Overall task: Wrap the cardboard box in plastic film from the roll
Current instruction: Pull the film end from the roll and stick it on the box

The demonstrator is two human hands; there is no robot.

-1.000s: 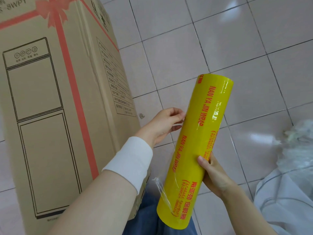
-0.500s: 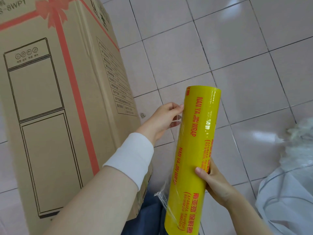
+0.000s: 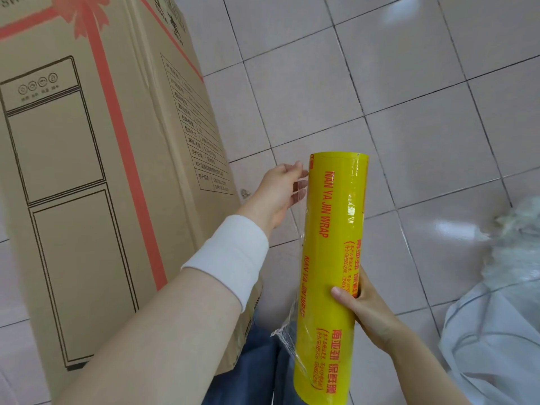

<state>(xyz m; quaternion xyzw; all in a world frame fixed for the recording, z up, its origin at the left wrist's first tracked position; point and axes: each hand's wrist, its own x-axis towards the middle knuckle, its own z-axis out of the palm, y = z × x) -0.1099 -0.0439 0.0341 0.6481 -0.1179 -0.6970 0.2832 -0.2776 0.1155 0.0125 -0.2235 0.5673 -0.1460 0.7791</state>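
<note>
The right hand (image 3: 362, 305) grips the upright yellow roll (image 3: 330, 244) low down to steady it while the left hand (image 3: 279, 191) pinches its loose clear film edge (image 3: 301, 197) near the top, seemingly to draw it toward the cardboard box (image 3: 87, 171) standing just left.

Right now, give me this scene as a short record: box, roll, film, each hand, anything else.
box: cardboard box standing on the tiled floor, left of the roll, bare of film
roll: yellow roll, held nearly upright, apart from the box
film: film peeled slightly off the roll's left side
left hand: left hand pinches the film edge near the roll's top
right hand: right hand grips the roll's lower half
other: crumpled plastic on the floor at right
</note>
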